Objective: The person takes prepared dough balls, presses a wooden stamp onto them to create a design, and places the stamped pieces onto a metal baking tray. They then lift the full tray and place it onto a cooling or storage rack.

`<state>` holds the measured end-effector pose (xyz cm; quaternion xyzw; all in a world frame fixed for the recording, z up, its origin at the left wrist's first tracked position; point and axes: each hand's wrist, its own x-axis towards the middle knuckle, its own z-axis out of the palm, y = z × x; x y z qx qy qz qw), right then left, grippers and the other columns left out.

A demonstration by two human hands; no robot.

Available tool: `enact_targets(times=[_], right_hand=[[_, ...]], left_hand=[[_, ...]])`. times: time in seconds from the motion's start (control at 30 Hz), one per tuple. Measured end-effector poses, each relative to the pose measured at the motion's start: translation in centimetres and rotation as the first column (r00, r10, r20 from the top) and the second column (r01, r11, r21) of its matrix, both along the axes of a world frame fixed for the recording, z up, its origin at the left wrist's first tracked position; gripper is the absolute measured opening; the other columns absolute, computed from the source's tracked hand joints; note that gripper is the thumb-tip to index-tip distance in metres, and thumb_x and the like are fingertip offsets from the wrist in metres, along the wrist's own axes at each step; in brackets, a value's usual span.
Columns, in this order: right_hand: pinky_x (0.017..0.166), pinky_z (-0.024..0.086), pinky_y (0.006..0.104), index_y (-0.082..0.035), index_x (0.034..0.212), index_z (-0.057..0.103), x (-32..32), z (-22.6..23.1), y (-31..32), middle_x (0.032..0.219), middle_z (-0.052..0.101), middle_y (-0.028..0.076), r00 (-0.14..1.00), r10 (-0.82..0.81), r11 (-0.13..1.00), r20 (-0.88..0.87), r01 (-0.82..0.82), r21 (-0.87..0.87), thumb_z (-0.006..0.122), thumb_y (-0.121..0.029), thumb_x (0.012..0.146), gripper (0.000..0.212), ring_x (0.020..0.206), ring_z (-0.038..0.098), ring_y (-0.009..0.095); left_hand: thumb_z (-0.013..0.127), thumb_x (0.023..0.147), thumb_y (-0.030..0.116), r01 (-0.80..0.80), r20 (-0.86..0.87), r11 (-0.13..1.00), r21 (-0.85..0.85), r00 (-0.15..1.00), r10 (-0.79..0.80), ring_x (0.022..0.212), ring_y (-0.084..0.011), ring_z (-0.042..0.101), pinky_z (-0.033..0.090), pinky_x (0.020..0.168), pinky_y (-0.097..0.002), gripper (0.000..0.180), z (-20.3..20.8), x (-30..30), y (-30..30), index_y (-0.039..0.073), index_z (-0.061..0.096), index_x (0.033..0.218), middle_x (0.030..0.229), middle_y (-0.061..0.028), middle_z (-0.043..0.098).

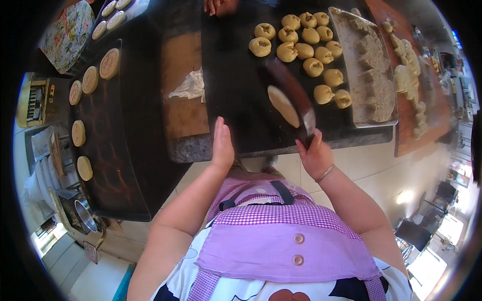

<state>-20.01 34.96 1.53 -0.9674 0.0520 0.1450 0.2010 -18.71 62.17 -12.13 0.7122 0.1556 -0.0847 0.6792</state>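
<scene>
My right hand [316, 156] grips the handle of a dark wooden pastry mould [297, 94], tilted above the black worktop and blurred by motion. A pale round of dough [282, 106] shows on the mould's near-left side; whether it sits wholly inside the cavity I cannot tell. Held upright at the table's front edge, my left hand [223, 145] has its fingers stretched out and nothing in them. Beyond the mould lie several filled dough balls [304, 51], some with dark filling showing at a pinched top.
At left, a black baking tray [120, 150] carries several stamped round cakes [91, 79]. A crumpled white cloth [190, 86] lies on a brown board [183, 118]. To the right stand a metal tray of crumbly filling [374, 60] and dough pieces [405, 78]. Another person's hand [213, 6] shows at the far edge.
</scene>
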Motion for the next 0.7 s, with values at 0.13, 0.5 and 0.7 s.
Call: enact_targets(times=[0.13,0.5,0.7], right_hand=[[0.066,0.053,0.0511,-0.005,0.112,0.044,2.7,0.4,-1.4,0.086,0.068,0.020,0.882,0.191,0.935,-0.430,-0.297,-0.194,0.060,-0.035,0.093,0.039,0.076,0.066,0.042],[0.071,0.054,0.0496,0.001,0.114,0.044,4.3,0.7,-1.1,0.089,0.069,0.022,0.828,0.301,0.836,-0.473,-0.468,-0.288,0.057,-0.019,0.091,0.033,0.081,0.067,0.041],[0.078,0.051,0.0534,-0.003,0.111,0.040,5.0,1.9,1.3,0.092,0.067,0.028,0.823,0.248,0.888,-0.512,-0.404,-0.220,0.054,-0.026,0.093,0.032,0.088,0.066,0.046]], left_hand=[[0.032,0.104,0.052,0.026,-0.195,0.953,-0.301,0.977,-0.089,0.138,-0.0255,0.040,0.028,0.114,-0.0381,0.068,0.7,-1.9,-1.7,0.001,0.034,0.149,0.151,-0.0129,0.040],[0.020,0.094,0.074,-0.628,-0.665,0.233,-0.743,0.734,-0.139,0.141,-0.0358,0.035,0.027,0.116,-0.0524,0.091,3.5,2.4,-10.1,0.001,0.033,0.147,0.152,-0.0168,0.039],[0.048,0.098,0.054,-0.532,-0.561,0.225,-0.817,0.823,-0.092,0.123,-0.0310,0.057,0.042,0.107,-0.0519,0.056,1.0,-0.1,-5.4,0.008,0.058,0.127,0.130,-0.0115,0.062]])
